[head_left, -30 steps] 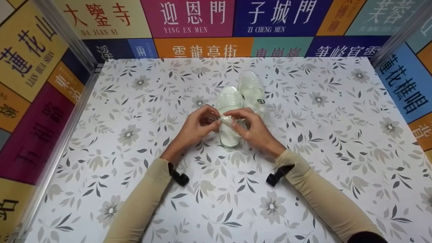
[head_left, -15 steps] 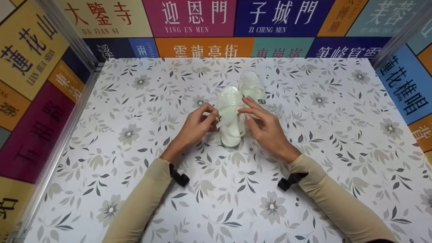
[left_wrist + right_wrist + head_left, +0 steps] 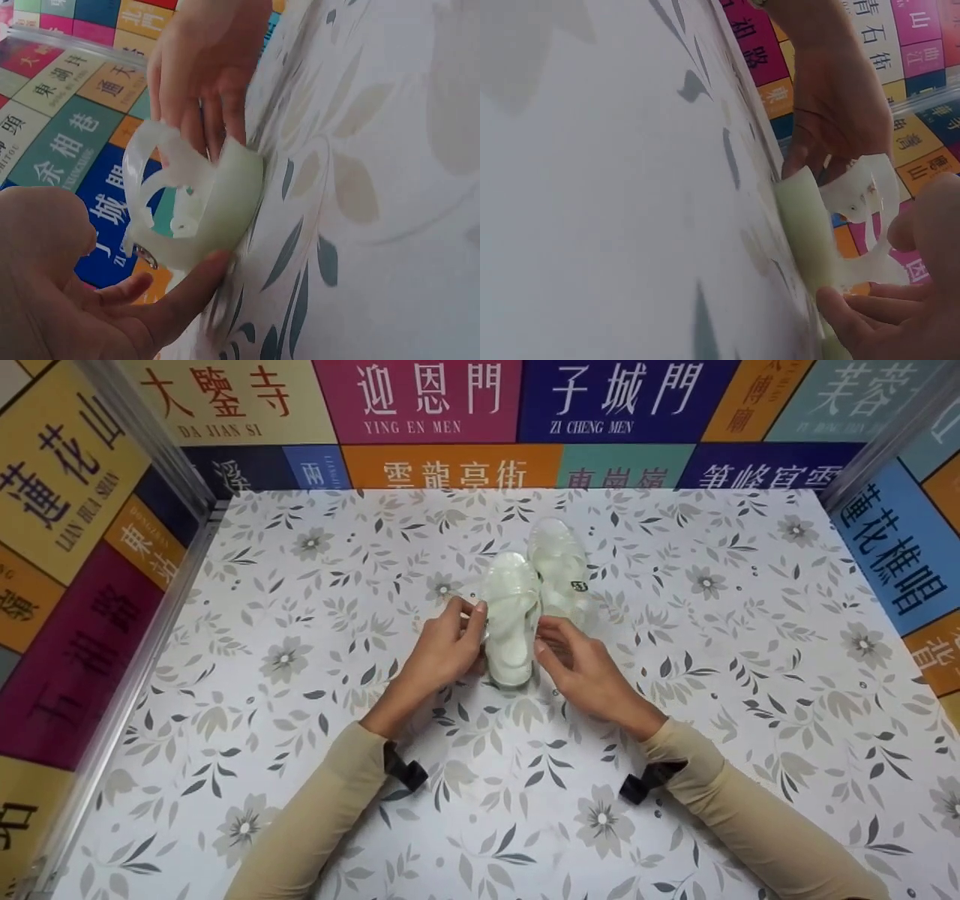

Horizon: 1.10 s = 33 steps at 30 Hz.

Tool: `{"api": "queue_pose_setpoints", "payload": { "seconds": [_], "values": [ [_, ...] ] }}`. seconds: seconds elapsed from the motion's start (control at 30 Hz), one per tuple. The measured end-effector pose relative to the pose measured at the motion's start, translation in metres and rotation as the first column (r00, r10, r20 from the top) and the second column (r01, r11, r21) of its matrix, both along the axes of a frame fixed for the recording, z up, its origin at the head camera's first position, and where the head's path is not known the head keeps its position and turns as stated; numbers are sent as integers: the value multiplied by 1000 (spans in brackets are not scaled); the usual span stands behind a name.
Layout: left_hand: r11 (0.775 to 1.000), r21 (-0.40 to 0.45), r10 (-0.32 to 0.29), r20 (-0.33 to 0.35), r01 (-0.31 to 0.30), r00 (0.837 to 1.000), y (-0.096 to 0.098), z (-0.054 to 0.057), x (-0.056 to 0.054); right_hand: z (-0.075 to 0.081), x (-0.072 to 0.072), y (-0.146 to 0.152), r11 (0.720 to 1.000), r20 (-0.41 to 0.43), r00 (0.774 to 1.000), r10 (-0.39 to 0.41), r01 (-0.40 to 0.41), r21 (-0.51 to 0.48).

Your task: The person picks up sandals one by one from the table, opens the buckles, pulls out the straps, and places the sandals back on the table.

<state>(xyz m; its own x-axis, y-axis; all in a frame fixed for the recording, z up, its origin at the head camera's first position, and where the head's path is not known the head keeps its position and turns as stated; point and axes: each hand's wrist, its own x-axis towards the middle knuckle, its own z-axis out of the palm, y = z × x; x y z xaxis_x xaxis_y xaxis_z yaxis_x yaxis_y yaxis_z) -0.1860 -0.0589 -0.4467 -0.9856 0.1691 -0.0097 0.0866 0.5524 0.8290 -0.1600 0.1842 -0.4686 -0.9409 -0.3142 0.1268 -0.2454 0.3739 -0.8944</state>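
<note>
Two pale green translucent jelly sandals lie on the table, the near sandal [image 3: 512,649] slightly in front and left of the far sandal [image 3: 556,544]. My left hand [image 3: 448,643] is at the near sandal's left side. In the left wrist view one finger [image 3: 196,281] rests against the sole's side below a small metal buckle [image 3: 145,257], the thumb apart. At the sandal's right side is my right hand [image 3: 585,669]. The right wrist view shows its fingertips [image 3: 836,307] touching the sole's side, thumb near the looped strap [image 3: 885,191]. The straps stand arched above the heel.
White leaf-patterned cloth covers the table [image 3: 300,810]. Colourful panels with printed characters [image 3: 427,405] stand behind it and along both sides, with metal rails at the corners. A black wrist camera [image 3: 405,772] sits at each sleeve cuff.
My right hand has left the strap at the top and come down to the sandal's right side. My left hand stays at the left side, its fingers shifted slightly. Both sandals keep their places.
</note>
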Motion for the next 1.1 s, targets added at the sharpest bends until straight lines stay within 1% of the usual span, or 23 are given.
{"api": "queue_pose_setpoints", "payload": {
  "seconds": [0.13,0.23,0.37,0.57,0.63,0.73,0.9,1.1],
  "values": [
    [1000,0,-29,-5,29,1000,5,0,3,-5,0,-9,1000,4,1000,18,-18,-8],
    [999,12,-32,-11,33,999,6,-1,4,-6,0,-13,999,8,1000,25,-25,-29],
    [1000,2,-7,-30,7,1000,6,-1,2,-7,-1,-16,998,18,1000,21,-20,-64],
    [999,22,34,-60,-33,998,2,-2,-3,-10,-7,-24,994,9,1000,14,-13,-111],
    [998,35,50,-71,-48,996,1,-3,-6,-11,-11,-26,994,3,1000,12,-12,-113],
    [994,70,90,-93,-84,992,2,-6,-14,-11,-18,-30,994,-3,1000,-1,1,-107],
    [980,140,155,-104,-140,982,10,-14,-28,-10,-32,-32,992,2,1000,-22,22,-122],
    [971,159,196,-116,-177,974,21,-14,-41,-10,-43,-35,986,36,998,-55,60,-154]
  ]
}}
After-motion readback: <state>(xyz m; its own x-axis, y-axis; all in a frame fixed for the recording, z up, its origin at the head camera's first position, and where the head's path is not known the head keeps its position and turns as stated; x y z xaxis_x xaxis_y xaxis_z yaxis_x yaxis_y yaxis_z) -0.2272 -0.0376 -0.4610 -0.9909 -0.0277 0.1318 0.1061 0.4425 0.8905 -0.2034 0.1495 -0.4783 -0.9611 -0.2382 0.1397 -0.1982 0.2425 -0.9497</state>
